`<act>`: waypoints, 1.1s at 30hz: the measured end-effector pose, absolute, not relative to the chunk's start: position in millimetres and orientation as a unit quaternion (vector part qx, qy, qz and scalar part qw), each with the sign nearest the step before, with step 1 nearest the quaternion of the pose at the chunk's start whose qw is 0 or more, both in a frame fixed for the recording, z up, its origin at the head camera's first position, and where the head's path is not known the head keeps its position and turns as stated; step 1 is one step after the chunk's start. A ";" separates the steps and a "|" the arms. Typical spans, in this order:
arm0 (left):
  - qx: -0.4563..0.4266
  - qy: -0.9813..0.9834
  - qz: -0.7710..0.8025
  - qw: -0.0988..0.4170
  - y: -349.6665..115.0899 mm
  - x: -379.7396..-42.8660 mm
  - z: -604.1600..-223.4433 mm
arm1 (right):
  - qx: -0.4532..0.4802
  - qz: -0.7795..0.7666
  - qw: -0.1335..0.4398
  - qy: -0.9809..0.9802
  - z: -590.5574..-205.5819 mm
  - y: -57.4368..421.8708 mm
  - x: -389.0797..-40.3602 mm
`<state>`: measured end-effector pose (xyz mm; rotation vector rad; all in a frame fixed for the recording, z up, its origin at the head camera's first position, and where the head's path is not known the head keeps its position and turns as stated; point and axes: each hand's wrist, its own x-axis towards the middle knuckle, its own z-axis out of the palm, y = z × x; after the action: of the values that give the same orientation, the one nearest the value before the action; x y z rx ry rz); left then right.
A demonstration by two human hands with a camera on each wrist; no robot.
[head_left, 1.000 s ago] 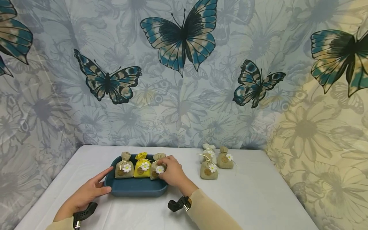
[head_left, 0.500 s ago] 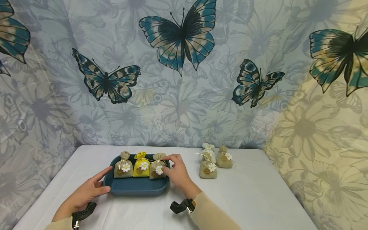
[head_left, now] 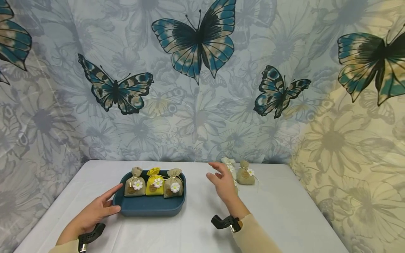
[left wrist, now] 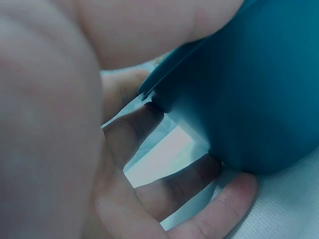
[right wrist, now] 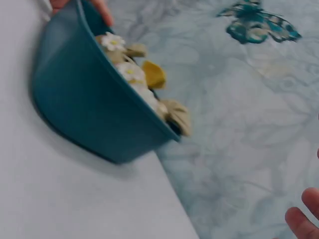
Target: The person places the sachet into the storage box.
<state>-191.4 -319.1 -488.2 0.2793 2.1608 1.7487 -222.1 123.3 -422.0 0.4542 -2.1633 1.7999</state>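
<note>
A blue tray (head_left: 148, 205) holds three small drawstring sachets in a row along its back. The left one is beige (head_left: 130, 185), the middle one yellow (head_left: 154, 190), and the right one beige (head_left: 169, 183); each bears a white daisy. My left hand (head_left: 91, 213) touches the tray's left end, fingers and thumb spread against its outer wall (left wrist: 249, 99). Off the tray's right side, my right hand (head_left: 226, 184) is raised with loosely bent fingers and holds nothing. It overlaps a white sachet (head_left: 227, 161) and mostly hides a beige one in front. Another beige sachet (head_left: 243, 178) stands just right.
A white cloth (head_left: 278, 218) covers the table. Behind it hangs a butterfly-and-flower printed backdrop (head_left: 196, 123). Both wrists wear black cameras.
My right hand has let go of the right beige sachet in the tray and moved right, in front of the loose sachets. My left hand stays at the tray's end.
</note>
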 end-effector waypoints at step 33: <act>0.095 0.760 0.617 0.181 -320.0 -191.7 -490.3 | 0.065 0.591 0.096 -0.798 -495.8 219.3 -233.0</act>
<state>-191.7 -320.0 -490.3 0.2678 2.1471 1.7415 -233.0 219.3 -495.8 0.1935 -2.3654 1.7498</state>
